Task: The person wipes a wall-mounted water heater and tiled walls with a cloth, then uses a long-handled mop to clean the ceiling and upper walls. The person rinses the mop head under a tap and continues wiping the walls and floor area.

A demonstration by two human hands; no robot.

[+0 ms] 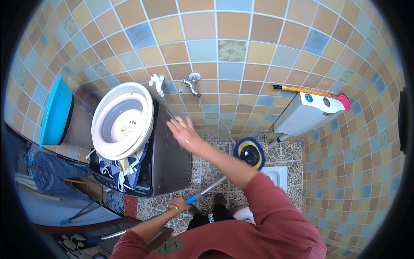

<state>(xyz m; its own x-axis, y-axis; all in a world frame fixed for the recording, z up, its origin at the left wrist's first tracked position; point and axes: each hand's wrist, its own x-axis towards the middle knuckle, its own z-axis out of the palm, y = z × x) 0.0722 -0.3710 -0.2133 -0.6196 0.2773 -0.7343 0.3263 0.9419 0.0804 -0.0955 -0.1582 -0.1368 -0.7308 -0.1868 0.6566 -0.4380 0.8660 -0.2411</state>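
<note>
My left hand (179, 205) grips the blue section of a mop's metal pole (194, 198), low in the picture. The pole runs up to the right, passing under my right forearm. A round mop head (249, 153) with blue fringe, a yellow ring and a black centre rests on the pebble-patterned floor. My right hand (185, 133), its fingers spread and holding nothing visible, is raised beside the washing machine (169, 155). Above it a metal wall tap (191, 85) lets out a thin trickle of water, with a white plastic tap (157, 84) to its left.
Stacked plastic basins (122, 121) and crumpled cloths (124, 170) lie on the washing machine. A turquoise basin (56, 113) leans at the left. At right hangs a white cistern (307, 113), with an orange-handled tool (304, 90) across its top. A white squat toilet (278, 176) is set into the floor.
</note>
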